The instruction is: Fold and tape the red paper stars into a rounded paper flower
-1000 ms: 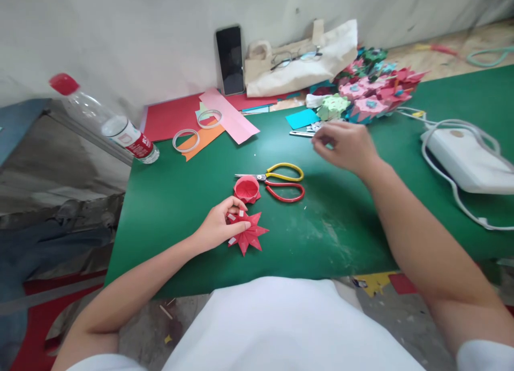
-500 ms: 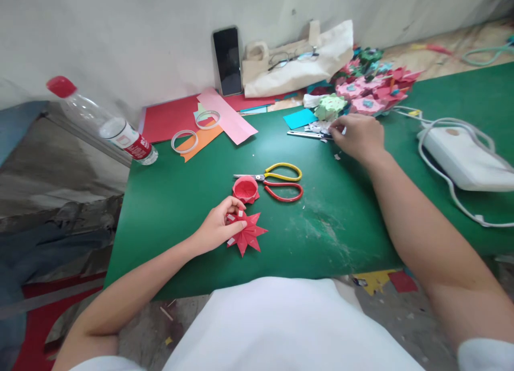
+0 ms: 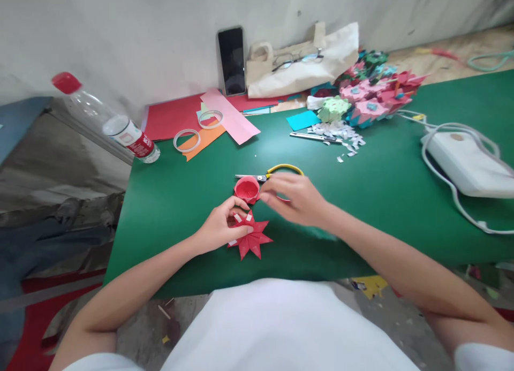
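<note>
Pinching a red paper star (image 3: pixel 254 239) above the green table (image 3: pixel 160 199), the left hand (image 3: pixel 225 226) grips firmly while the right hand (image 3: pixel 295 197) hovers over the scissors (image 3: pixel 285 167), fingertips bunched, contents unclear.

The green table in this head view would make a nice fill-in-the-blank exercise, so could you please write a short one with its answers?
The left hand holds a piece of red paper shaped like a ____.
The right hand partly hides the handles of the ____.
The bottle has a cap whose colour is ____.
The phone leans upright against the ____.

Missing words: star; scissors; red; wall.
</note>
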A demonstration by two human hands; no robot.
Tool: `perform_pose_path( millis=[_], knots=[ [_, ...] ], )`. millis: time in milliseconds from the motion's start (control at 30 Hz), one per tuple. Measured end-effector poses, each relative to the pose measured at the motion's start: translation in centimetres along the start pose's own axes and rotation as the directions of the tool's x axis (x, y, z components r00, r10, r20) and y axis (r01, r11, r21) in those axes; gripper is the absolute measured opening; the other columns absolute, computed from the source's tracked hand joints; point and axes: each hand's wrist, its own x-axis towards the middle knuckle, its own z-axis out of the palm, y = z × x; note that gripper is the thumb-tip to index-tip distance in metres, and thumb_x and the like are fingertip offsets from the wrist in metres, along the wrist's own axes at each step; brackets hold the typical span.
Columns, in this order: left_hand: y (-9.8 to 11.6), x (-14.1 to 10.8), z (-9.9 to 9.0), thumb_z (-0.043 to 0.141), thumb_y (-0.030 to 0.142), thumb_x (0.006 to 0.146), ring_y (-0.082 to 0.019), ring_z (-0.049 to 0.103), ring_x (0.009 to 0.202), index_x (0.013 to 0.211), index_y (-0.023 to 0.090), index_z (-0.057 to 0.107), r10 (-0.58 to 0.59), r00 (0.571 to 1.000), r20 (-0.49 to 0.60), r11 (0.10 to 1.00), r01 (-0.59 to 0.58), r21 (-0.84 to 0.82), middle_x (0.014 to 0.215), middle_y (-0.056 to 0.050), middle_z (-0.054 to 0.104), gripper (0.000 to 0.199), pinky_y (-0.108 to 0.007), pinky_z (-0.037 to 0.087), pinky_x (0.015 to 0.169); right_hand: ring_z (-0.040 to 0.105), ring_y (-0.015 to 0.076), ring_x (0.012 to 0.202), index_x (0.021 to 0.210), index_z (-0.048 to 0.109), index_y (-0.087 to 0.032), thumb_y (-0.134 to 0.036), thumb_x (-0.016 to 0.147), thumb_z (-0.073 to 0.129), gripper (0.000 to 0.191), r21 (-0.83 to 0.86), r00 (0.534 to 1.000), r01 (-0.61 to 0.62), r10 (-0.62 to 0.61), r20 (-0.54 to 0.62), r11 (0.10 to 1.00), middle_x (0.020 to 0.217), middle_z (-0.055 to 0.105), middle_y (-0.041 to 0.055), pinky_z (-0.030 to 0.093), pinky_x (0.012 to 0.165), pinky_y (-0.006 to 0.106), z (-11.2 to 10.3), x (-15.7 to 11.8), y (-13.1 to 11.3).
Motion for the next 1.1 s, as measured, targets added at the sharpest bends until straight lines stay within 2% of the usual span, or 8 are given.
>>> perform_pose_path(
  millis=[100,233,433,600,700,833,1100],
  knots=[
    [-0.1,0.0,0.2,0.071,0.021,0.074,-0.008,0.055,0.066,0.100,0.019,0.049,0.030,0.999,0.036,0.999,-0.030,0.011,0.083,0.002,0.064,0.035,-0.020,0.043,0.064,0.057,0.0142,0.075,0.088,0.058,-0.017,-0.029,0.095,0.045,0.019,-0.045,0.993,0.051,-0.046,0.112,0.998,0.083,0.065,0.0053,0.040,0.066,0.025,1.8,-0.6,-2.5],
    [0.1,-0.1,0.4,0.070,0.020,0.075,-0.008,0.054,0.066,0.097,0.018,0.050,0.068,0.997,0.037,0.997,-0.069,0.026,0.081,0.002,0.063,0.029,-0.020,0.042,0.064,0.054,0.0123,0.069,0.083,0.053,-0.017,-0.024,0.096,0.040,0.020,-0.019,0.981,0.090,-0.085,0.175,0.996,0.079,0.062,0.0042,0.034,0.058,0.024,2.6,-1.3,-2.7],
    [0.4,0.0,0.5,0.071,0.021,0.075,-0.008,0.056,0.069,0.091,0.016,0.051,0.037,0.996,-0.087,0.998,-0.041,-0.048,0.076,0.002,0.061,0.026,-0.020,0.044,0.068,0.048,0.0098,0.063,0.084,0.050,-0.017,-0.021,0.096,0.041,0.016,0.034,0.984,0.112,-0.116,0.138,0.993,0.076,0.060,0.0019,0.029,0.054,0.022,2.5,-1.2,-1.5],
    [0.5,0.1,0.4,0.073,0.021,0.072,-0.008,0.057,0.071,0.087,0.016,0.050,-0.010,0.991,-0.132,0.996,-0.003,-0.094,0.079,0.001,0.063,0.029,-0.019,0.042,0.068,0.049,0.0136,0.070,0.087,0.051,-0.016,-0.021,0.093,0.045,0.010,-0.076,0.993,0.105,-0.101,0.056,0.992,0.079,0.060,0.0043,0.034,0.058,0.024,2.7,-1.1,-1.5],
    [0.5,0.1,0.3,0.072,0.021,0.073,-0.007,0.055,0.068,0.087,0.016,0.050,0.004,0.992,-0.126,0.996,-0.015,-0.089,0.075,0.003,0.060,0.027,-0.019,0.041,0.067,0.046,0.0153,0.073,0.082,0.052,-0.016,-0.021,0.091,0.045,0.012,-0.152,0.988,0.153,-0.150,0.026,0.976,0.080,0.057,0.0061,0.037,0.063,0.025,2.6,-1.0,-1.5],
    [0.6,0.0,0.3,0.070,0.019,0.074,-0.007,0.053,0.067,0.087,0.017,0.049,0.023,0.995,-0.102,0.998,-0.028,-0.049,0.074,0.004,0.058,0.024,-0.019,0.040,0.067,0.043,0.0154,0.071,0.075,0.053,-0.017,-0.020,0.092,0.043,0.020,-0.198,0.974,0.225,-0.211,0.089,0.954,0.075,0.055,0.0052,0.035,0.063,0.026,2.5,-1.0,-1.4],
    [0.5,0.0,0.2,0.070,0.023,0.073,-0.009,0.052,0.067,0.086,0.017,0.050,0.034,0.996,-0.077,0.999,-0.034,0.003,0.073,0.003,0.057,0.025,-0.020,0.038,0.065,0.042,0.0136,0.069,0.073,0.050,-0.017,-0.020,0.093,0.038,0.024,-0.168,0.959,0.248,-0.217,0.182,0.954,0.070,0.053,0.0031,0.025,0.056,0.028,3.0,-1.4,-1.3]
  ],
)
